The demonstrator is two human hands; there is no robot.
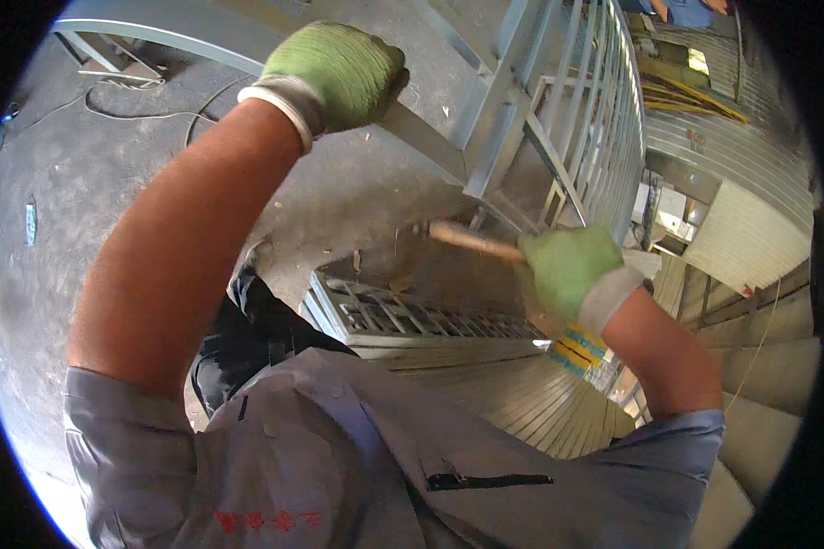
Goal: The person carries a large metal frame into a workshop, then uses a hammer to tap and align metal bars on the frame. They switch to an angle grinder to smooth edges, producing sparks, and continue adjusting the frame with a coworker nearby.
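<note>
My left hand (334,75), in a green knit glove with a pale cuff, is closed on a long grey metal beam (421,139). The beam runs from the upper left to an upright metal frame (499,119) at upper centre-right. My right hand (572,270), also in a green glove, is wrapped round the wooden handle of a hammer (471,240). The hammer points left, its dark head end blurred, just below the corner where the beam meets the frame. The left fingertips are hidden behind the glove's back.
Rows of metal bars (604,119) stand at the right of the frame. A stack of long metal pieces (430,352) lies close to my body. A cable (142,116) trails over the concrete floor at left. Corrugated sheets (751,233) and another person (687,11) are at far right.
</note>
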